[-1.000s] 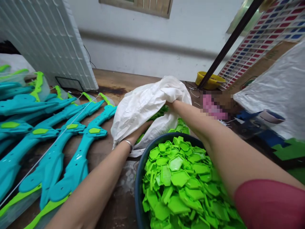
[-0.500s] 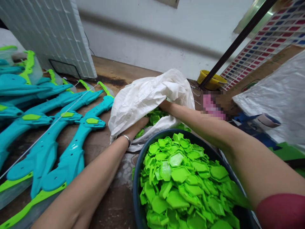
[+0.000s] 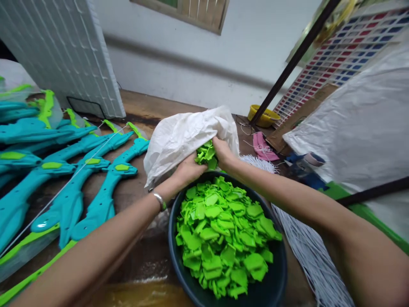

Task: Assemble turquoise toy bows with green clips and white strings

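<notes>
Green plastic pieces [image 3: 206,154] are sitting as a clump cupped between both hands, just above the far rim of a dark basin [image 3: 179,256] at the middle of the worktop [image 3: 143,106]. Going from the left, teal toy bows [image 3: 76,170] with lime tips are lying fanned out across the near left of the worktop, a white string running over them, and a white ribbed panel [image 3: 64,51] is leaning behind them at the far left. The left hand [image 3: 187,170], a metal bangle [image 3: 159,200] on its wrist, is curling its fingers against the left side of the clump. Directly behind, a crumpled white sack [image 3: 182,136] is gaping toward the basin. The right hand [image 3: 223,153] is pressing in from the other side, fingers bent around the pieces, its back touching the sack's lip. Judging by the heap already filling most of the basin, the scooping is looking well advanced; whether more pieces are remaining in the sack cannot be told. Further right, a bundle of white cords [image 3: 306,251] is trailing beside the basin, with a pink item [image 3: 262,147] and a yellow bowl [image 3: 263,116] beyond it.
</notes>
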Motion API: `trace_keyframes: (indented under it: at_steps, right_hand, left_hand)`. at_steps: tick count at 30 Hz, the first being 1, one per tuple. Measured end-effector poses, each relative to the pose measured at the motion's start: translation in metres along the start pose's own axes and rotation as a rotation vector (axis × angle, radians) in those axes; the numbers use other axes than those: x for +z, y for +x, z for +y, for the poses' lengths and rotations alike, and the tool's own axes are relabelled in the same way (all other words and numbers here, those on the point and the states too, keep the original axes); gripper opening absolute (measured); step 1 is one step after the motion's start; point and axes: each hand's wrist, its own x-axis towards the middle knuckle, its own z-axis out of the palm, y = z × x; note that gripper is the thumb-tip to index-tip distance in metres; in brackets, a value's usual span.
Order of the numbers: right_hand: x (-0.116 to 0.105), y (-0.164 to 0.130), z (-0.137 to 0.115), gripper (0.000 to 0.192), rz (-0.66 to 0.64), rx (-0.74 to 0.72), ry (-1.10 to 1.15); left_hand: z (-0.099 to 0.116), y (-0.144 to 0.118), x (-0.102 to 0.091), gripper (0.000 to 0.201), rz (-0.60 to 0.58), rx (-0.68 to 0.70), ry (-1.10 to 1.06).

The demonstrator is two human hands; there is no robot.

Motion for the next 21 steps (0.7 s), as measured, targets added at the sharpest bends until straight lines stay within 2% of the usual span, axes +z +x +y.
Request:
trace_keyframes:
  at_steps: [2, 5, 8, 10, 13, 17, 21]
  right_hand:
    - [-0.016, -0.032, -0.008, 0.052, -0.001, 0.001, -0.055]
    - [-0.039, -0.086, -0.019, 0.043, -0.024, -0.031, -0.155]
    - [-0.058, -0.134, -0.025, 0.034, -0.077, -0.068, -0.264]
    - [-0.068, -0.156, -0.027, 0.031, -0.120, -0.089, -0.334]
    - [-0.080, -0.170, -0.030, 0.031, -0.186, -0.115, -0.433]
    - [-0.097, -0.173, -0.038, 0.036, -0.286, -0.167, -0.522]
    - [-0.109, -0.180, -0.049, 0.042, -0.369, -0.227, -0.581]
  left_hand:
    - [0.017, -0.023, -0.003, 0.077, -0.006, 0.072, 0.018]
    - [0.028, -0.057, -0.003, 0.102, -0.047, 0.170, 0.096]
    - [0.029, -0.083, 0.002, 0.101, -0.175, 0.165, 0.175]
    - [0.032, -0.091, 0.004, 0.096, -0.230, 0.154, 0.209]
    - [0.045, -0.091, -0.001, 0.094, -0.299, 0.154, 0.251]
    - [0.072, -0.088, -0.019, 0.100, -0.427, 0.166, 0.292]
    - [0.092, -0.102, -0.039, 0.092, -0.493, 0.195, 0.311]
